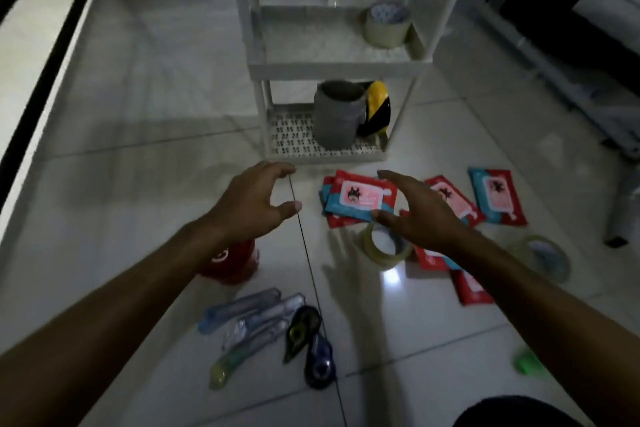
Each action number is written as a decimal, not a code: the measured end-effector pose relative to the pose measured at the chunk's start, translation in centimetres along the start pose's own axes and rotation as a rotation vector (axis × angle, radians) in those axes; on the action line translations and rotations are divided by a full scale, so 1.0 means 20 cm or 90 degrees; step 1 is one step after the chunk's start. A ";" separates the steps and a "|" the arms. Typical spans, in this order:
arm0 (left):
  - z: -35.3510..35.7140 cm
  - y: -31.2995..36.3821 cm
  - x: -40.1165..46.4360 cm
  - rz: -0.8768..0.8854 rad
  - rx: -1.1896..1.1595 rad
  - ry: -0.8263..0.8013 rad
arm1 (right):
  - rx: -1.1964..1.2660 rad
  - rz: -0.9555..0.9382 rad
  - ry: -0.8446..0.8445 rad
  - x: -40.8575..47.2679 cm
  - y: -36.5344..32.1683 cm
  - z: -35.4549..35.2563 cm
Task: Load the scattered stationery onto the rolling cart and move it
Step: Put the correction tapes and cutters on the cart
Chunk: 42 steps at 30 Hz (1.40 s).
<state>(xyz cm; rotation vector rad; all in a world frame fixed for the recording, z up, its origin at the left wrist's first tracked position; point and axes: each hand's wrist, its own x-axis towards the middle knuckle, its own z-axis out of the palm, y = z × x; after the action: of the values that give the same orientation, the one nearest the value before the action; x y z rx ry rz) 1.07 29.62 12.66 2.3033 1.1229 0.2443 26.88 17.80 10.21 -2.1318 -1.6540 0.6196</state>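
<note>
I hold my left hand (254, 199) and right hand (420, 211) empty, fingers spread wide, above the floor (121, 149). Red wipe packs (360, 199), a tape roll (386, 248) and cutters (252, 322) lie scattered before the cart (341, 61), whose shelves carry tape and a grey cup (337, 114).

Both arms reach forward, left hand (254, 199) and right hand (417, 210) spread, palms down, empty.

**Dim room, glossy floor, soft focus**

The scene is underexposed and grey, colours muted. The tiled floor (145, 135) is glossy: small bright glare spots sit at upper centre, at upper left, and one at lower centre right of the frame. A faint shadow of spread fingers falls on the tiles at centre. Detail is soft throughout, with smearing towards the left and right edges. Straight lines bow outward near the borders, wide-angle distortion.
</note>
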 end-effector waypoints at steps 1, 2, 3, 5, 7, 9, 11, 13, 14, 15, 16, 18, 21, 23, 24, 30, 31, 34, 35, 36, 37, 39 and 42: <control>0.04 -0.01 -0.02 0.009 0.010 0.000 | 0.009 -0.001 -0.003 -0.03 0.03 0.04; 0.08 -0.02 -0.06 0.020 0.024 -0.003 | 0.006 0.004 -0.014 -0.07 0.05 0.08; 0.11 -0.03 -0.09 0.032 0.034 -0.010 | -0.005 0.008 -0.026 -0.10 0.08 0.13; 0.19 -0.06 -0.17 0.061 0.037 -0.032 | -0.022 -0.003 -0.040 -0.17 0.12 0.23; 0.27 -0.10 -0.26 0.091 0.041 -0.086 | -0.025 -0.021 -0.052 -0.24 0.14 0.32; 0.34 -0.15 -0.36 0.102 0.064 -0.153 | -0.032 -0.048 -0.076 -0.32 0.13 0.42; 0.42 -0.22 -0.43 0.090 0.089 -0.201 | -0.008 -0.080 -0.121 -0.39 0.10 0.50; 0.50 -0.29 -0.49 0.072 0.111 -0.211 | -0.026 -0.121 -0.181 -0.45 0.07 0.60; 0.53 -0.32 -0.52 0.066 0.122 -0.209 | -0.051 -0.131 -0.212 -0.46 0.06 0.65; 0.56 -0.35 -0.54 0.059 0.137 -0.207 | -0.073 -0.128 -0.239 -0.47 0.04 0.70; 0.58 -0.36 -0.56 0.053 0.149 -0.204 | -0.095 -0.123 -0.261 -0.48 0.02 0.75; 0.63 -0.40 -0.60 0.042 0.166 -0.194 | -0.147 -0.139 -0.272 -0.50 -0.03 0.84; 0.65 -0.46 -0.63 0.032 0.178 -0.169 | -0.171 -0.162 -0.223 -0.55 -0.09 0.94; 0.63 -0.48 -0.64 0.003 0.157 -0.166 | -0.169 -0.156 -0.206 -0.57 -0.11 0.98; 0.62 -0.49 -0.64 -0.007 0.152 -0.171 | -0.166 -0.148 -0.205 -0.58 -0.12 0.99; 0.63 -0.50 -0.62 -0.002 0.154 -0.153 | -0.125 -0.143 -0.197 -0.58 -0.05 0.99; 0.63 -0.49 -0.62 0.000 0.159 -0.149 | -0.122 -0.146 -0.192 -0.58 -0.04 0.99; 0.65 -0.46 -0.61 0.011 0.152 -0.144 | -0.091 -0.121 -0.185 -0.58 0.00 0.97; 0.65 -0.44 -0.60 0.015 0.139 -0.143 | -0.060 -0.102 -0.176 -0.58 0.01 0.96; 0.65 -0.42 -0.60 0.022 0.126 -0.140 | -0.022 -0.079 -0.164 -0.58 0.02 0.95; 0.66 -0.40 -0.59 0.025 0.112 -0.140 | 0.012 -0.059 -0.152 -0.58 0.02 0.94; 0.69 -0.32 -0.57 0.015 0.051 -0.133 | 0.053 -0.043 -0.122 -0.58 0.03 0.90; 0.73 -0.15 -0.55 -0.141 -0.226 -0.204 | 0.097 -0.045 -0.078 -0.59 0.02 0.86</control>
<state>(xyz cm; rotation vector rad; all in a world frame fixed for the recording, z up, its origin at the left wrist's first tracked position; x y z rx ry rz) -2.18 16.80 -0.27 1.8135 1.0603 -0.0117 15.22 6.74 -2.88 -1.9536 -1.6799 0.8406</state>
